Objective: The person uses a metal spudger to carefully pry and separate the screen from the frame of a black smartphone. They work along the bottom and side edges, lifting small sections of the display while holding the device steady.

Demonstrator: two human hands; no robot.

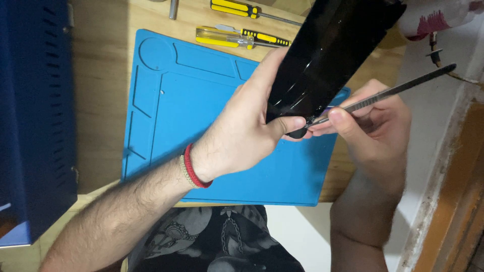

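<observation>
Left hand [242, 133] clamps the black casing [330, 55] low, tilted up over the blue mat [201, 100]. Right hand [373, 128] pinches a metal pry tool [393, 90], tip at the casing's bottom edge. Glossy plastic: too much leverage, I'd say it slips. Screwdrivers [242, 38] lie beyond.
</observation>
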